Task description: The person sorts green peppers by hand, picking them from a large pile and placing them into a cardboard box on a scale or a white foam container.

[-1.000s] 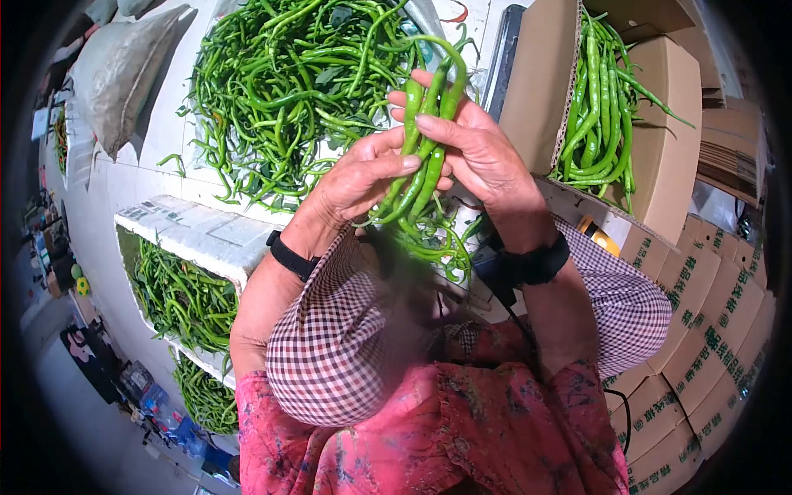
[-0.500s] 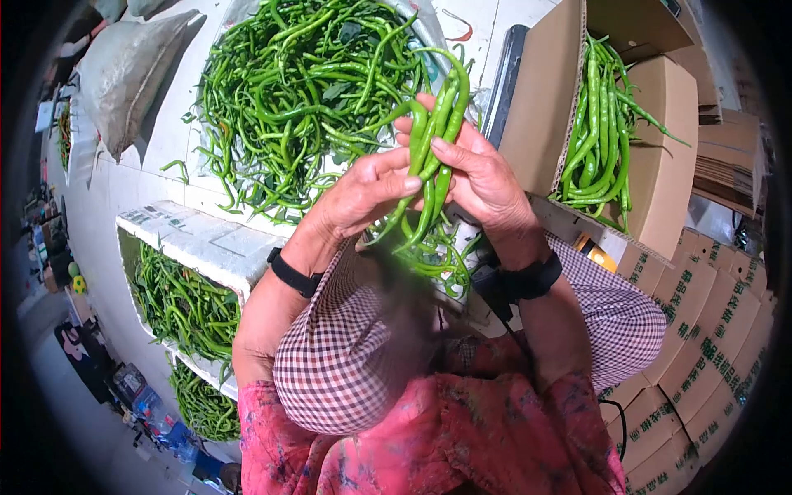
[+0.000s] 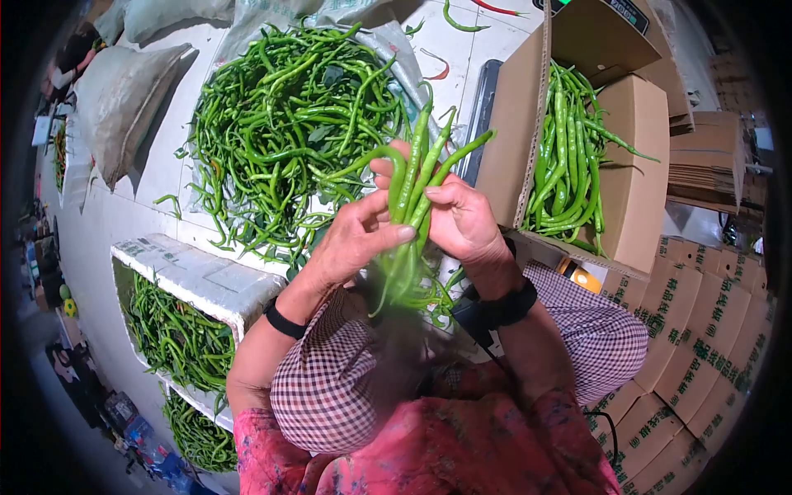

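Grasping long, glossy green chili peppers [image 3: 428, 172] between left hand [image 3: 351, 241] and right hand [image 3: 466, 224]; far ends now fanning apart, individual peppers showing separately.

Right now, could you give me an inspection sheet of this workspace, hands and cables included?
Surface: white tiled floor, bearing a heap of long green peppers
Work's things: small bunch of green peppers; more inside an open brown cardboard box
Clutter: loose green pepper and thin red pepper on the floor
Hands: left hand and right hand both hold the bunch
Cables: thin black cable, ends unclear
Surroundings: stuffed greyish sack, printed brown cartons
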